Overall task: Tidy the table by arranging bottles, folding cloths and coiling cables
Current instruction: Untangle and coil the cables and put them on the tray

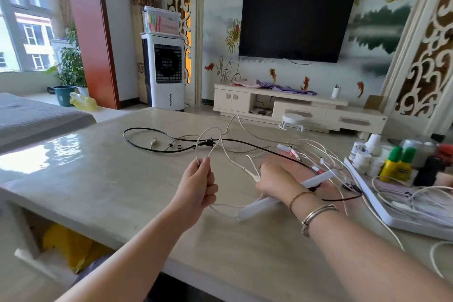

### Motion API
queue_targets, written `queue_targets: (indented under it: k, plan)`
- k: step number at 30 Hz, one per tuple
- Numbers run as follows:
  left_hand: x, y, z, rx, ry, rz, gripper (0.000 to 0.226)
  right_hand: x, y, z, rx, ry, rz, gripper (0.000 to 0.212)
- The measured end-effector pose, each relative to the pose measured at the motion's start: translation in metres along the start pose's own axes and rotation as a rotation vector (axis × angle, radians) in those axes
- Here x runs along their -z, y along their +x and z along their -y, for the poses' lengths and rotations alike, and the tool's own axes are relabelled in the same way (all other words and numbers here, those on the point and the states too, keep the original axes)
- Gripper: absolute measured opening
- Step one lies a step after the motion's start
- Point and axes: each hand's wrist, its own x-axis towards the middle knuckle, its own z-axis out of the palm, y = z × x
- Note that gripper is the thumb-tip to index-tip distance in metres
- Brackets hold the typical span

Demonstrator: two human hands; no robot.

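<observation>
My left hand (201, 185) pinches a white cable (212, 141) loop for coiling, while my right hand (274, 179), at three o'clock, grips its plug end.

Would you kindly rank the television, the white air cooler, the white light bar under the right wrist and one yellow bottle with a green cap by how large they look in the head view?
1. television
2. air cooler
3. light bar, though it lies much nearer the camera
4. yellow bottle
</observation>
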Motion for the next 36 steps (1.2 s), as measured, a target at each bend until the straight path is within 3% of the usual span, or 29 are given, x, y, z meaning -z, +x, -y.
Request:
queue_targets:
  k: [1,3,7,10,12,14,18,20,23,25,28,30,36]
  plan:
    - [0.001,-0.001,-0.001,-0.004,0.009,-0.005,0.035,0.002,0.000,0.002,0.001,0.013,0.006,0.007]
    - [0.001,-0.003,-0.006,-0.017,0.024,-0.016,0.035,0.006,0.001,0.003,-0.011,0.098,0.005,0.021]
    - [-0.003,-0.005,-0.016,-0.041,0.039,-0.029,0.035,0.023,-0.006,-0.002,-0.073,0.299,0.084,0.022]
    - [-0.013,-0.011,-0.020,-0.042,0.060,-0.013,0.034,0.029,-0.017,0.001,-0.054,0.198,0.181,0.028]
    - [-0.020,-0.016,-0.021,-0.044,0.085,0.004,0.034,0.027,-0.025,0.007,-0.050,0.053,0.161,0.022]
    - [-0.024,-0.022,-0.021,-0.045,0.110,0.015,0.034,0.019,-0.028,0.013,-0.057,-0.024,0.116,0.030]
    - [-0.024,-0.028,-0.019,-0.046,0.133,0.000,0.032,0.015,-0.029,0.017,-0.068,-0.008,0.117,0.029]
    - [-0.024,-0.030,-0.017,-0.042,0.124,-0.015,0.032,0.019,-0.028,0.013,-0.091,0.046,0.126,0.015]
    - [-0.026,-0.030,-0.017,-0.042,0.102,-0.039,0.031,0.028,-0.026,0.007,-0.157,0.211,0.120,0.030]
    - [-0.028,-0.031,-0.020,-0.056,0.076,-0.065,0.030,0.033,-0.024,0.001,-0.169,0.479,0.108,0.025]
    - [-0.030,-0.029,-0.026,-0.085,0.034,-0.110,0.029,0.043,-0.035,-0.010,-0.063,0.963,0.107,0.012]
    - [-0.033,-0.028,-0.029,-0.096,0.033,-0.121,0.027,0.051,-0.050,-0.015,0.054,1.117,0.147,0.012]
    - [-0.056,-0.024,-0.030,-0.098,0.180,-0.056,0.023,0.061,-0.083,-0.016,0.399,0.899,0.109,0.010]
